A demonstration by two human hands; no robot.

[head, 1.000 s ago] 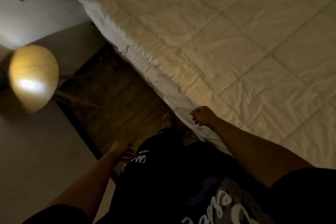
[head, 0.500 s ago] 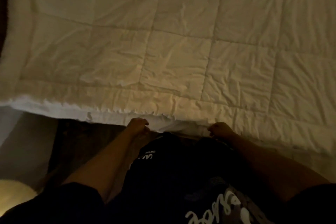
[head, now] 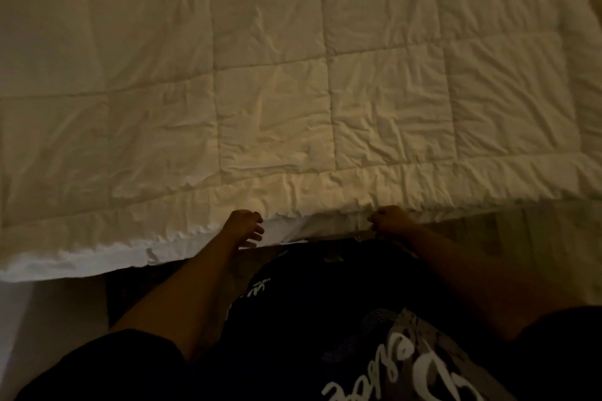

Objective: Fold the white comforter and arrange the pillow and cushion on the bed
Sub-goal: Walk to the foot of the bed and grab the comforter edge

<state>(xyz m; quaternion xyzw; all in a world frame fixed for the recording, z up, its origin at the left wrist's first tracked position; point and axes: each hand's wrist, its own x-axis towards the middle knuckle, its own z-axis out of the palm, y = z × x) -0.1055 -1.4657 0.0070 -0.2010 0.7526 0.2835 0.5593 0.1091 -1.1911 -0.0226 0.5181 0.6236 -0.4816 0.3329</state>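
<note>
white comforter (head: pixel 277 91) spread flat over the bed, near hem running left-right at the person's waist | right hand (head: pixel 389 221) seemingly pinching the hem, dim | left hand (head: pixel 244 227) loosely curled, fingers parted, touching the hem

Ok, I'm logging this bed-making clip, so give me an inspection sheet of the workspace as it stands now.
Surface: bed, seen only as a pale strip under the comforter's near edge.
Job's things: white quilted comforter spread flat, wrinkled, not yet folded; pillow and cushion not in view.
Clutter: nothing seen.
Grippers: left hand at the near hem, fingers curled, loosely spread; right hand closed at the hem; dim light, so whether either holds fabric cannot be told.
Cables: nothing seen.
Surroundings: dim room, wood floor beside the bed, person's dark shirt with white lettering at bottom.
</note>
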